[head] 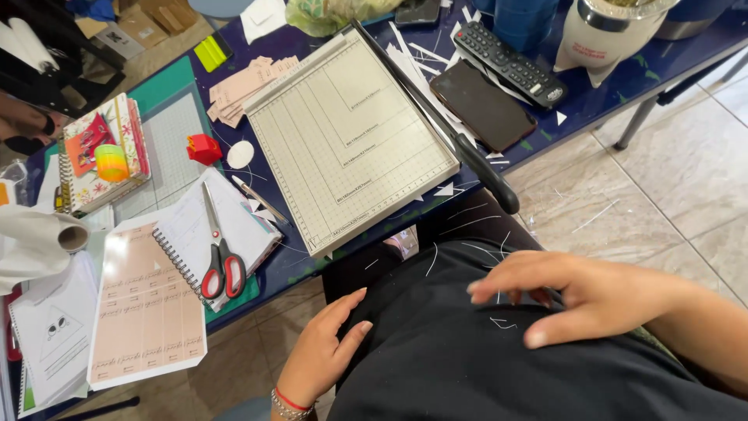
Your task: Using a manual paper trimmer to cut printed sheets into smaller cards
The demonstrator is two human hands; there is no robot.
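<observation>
On the black cloth lap (483, 351), both flat, empty hands (323, 351) (580, 300) could brush thin white paper slivers (431, 260) onto the floor.

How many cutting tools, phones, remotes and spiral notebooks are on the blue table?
Cutting tools: 2, the paper trimmer and the red-handled scissors
Phones: 2, one beside the trimmer, one at the top edge
Remotes: 1
Spiral notebooks: 2, white and flowery
Total: 7
</observation>
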